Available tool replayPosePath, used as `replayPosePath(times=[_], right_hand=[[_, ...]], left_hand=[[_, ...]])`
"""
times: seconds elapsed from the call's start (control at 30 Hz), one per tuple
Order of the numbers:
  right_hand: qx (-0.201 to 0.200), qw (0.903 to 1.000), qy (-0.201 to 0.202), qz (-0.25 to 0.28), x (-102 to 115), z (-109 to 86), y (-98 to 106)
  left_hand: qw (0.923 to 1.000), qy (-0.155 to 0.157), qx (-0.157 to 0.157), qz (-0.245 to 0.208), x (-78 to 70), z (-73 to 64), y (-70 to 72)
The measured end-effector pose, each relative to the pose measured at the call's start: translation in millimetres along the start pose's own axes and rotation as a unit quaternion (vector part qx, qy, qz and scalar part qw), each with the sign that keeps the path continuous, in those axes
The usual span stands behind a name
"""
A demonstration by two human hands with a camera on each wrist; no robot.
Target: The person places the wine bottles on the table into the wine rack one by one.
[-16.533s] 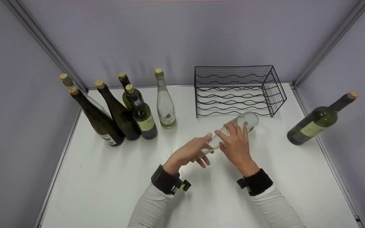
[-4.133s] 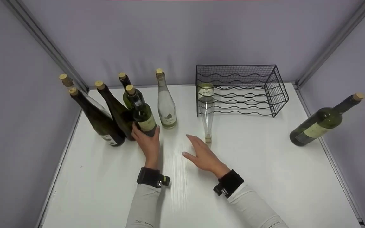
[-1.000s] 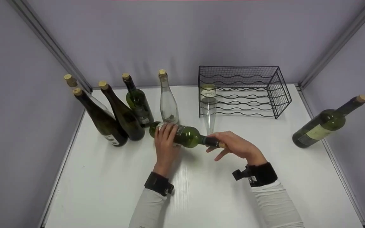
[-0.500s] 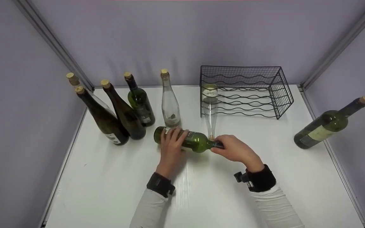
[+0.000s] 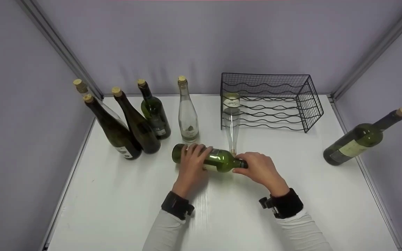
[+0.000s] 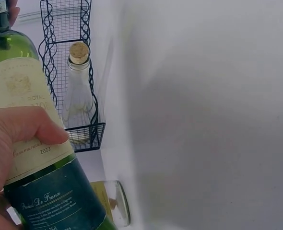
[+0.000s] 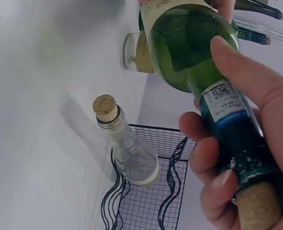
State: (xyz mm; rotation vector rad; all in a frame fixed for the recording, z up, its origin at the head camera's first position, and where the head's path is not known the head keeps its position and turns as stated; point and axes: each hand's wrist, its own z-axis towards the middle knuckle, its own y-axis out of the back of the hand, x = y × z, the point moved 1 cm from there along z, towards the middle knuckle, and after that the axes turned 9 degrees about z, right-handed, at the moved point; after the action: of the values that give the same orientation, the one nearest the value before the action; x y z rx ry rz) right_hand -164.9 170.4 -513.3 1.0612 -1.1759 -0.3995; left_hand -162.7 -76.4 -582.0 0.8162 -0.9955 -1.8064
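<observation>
A corked green wine bottle (image 5: 223, 161) lies sideways between my two hands, its neck toward the right. My left hand (image 5: 191, 167) grips its body; in the left wrist view the thumb (image 6: 31, 125) lies across the cream label. Around the neck curl the fingers of my right hand (image 5: 261, 170), and the right wrist view shows the cork (image 7: 259, 206) at that hand's lower edge. Just behind the held bottle, a clear bottle (image 5: 232, 122) lies in the black wire rack (image 5: 270, 127), its corked end jutting out toward me.
Another clear bottle (image 5: 188, 118) stands upright behind my left hand. Farther left stand several corked bottles, among them a dark one (image 5: 112, 130) and a green one (image 5: 155, 115). One green bottle (image 5: 356, 143) stands by the right wall. Walls enclose the white table (image 5: 117, 202).
The clear bottle held earliest now lies in the rack. My left hand has taken the green bottle from the left group; it now lies sideways, and my right hand has closed on its neck.
</observation>
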Motion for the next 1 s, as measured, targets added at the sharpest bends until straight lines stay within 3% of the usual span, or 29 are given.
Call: replayPosePath(times=[0.23, 0.53, 0.67, 0.8, 1.0], right_hand=[[-0.019, 0.9995, -0.005, 0.024, -10.1, -6.7, -2.9], [-0.047, 0.9945, -0.026, 0.090, -24.6, -21.0, -2.6], [-0.065, 0.9903, -0.028, 0.119, -29.0, -28.2, -3.2], [-0.085, 0.9861, -0.032, 0.139, -32.2, -33.0, -3.6], [-0.119, 0.9804, -0.053, 0.147, -36.8, -38.9, -3.0]], left_hand=[[0.9994, -0.001, 0.034, -0.007, -7.3, 2.4, 4.5], [0.9986, -0.031, 0.039, 0.021, -19.5, 6.8, 12.6], [0.9981, -0.046, 0.028, 0.031, -24.1, 8.9, 16.4], [0.9976, -0.062, -0.006, 0.030, -29.1, 11.3, 20.4], [0.9954, -0.082, -0.048, -0.010, -37.3, 13.9, 27.6]])
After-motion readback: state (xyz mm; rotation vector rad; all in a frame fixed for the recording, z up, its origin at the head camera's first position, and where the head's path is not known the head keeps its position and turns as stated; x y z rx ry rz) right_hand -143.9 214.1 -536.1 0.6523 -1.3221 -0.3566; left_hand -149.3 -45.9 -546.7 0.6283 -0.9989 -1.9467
